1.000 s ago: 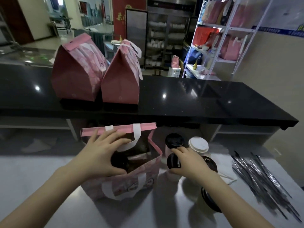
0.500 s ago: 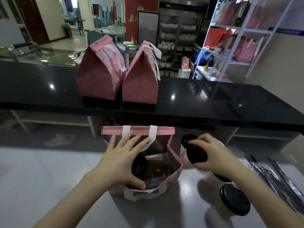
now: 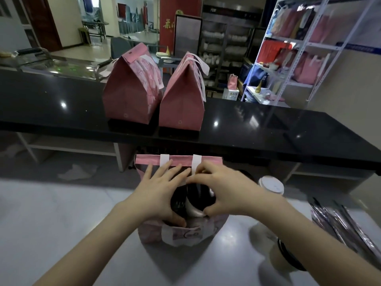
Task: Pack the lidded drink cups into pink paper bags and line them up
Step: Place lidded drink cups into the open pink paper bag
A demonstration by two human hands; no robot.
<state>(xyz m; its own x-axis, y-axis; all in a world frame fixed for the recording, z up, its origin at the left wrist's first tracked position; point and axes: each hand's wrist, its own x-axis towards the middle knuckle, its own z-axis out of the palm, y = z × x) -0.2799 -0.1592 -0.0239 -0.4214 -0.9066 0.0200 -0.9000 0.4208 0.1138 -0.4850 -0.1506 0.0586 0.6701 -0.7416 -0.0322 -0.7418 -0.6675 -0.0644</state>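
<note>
Right hand [image 3: 223,193] grips cup [image 3: 195,201] entering bag [image 3: 179,234], left hand [image 3: 162,195] flat-open bracing; cup may snag and tear paper.

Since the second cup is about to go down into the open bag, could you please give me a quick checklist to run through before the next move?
1. Open pink paper bag upright on the grey worktop: ok.
2. Left hand spreading the bag mouth: ok.
3. Right hand gripping the black-lidded cup over the opening: ok.
4. First cup already in the bag, leaving room beside it: cannot tell, hands hide the space.
5. White handle straps clear of the cup's path: cannot tell, one lies under the right fingers.
6. More cups waiting, white-lidded cup to the right: ok.
</note>
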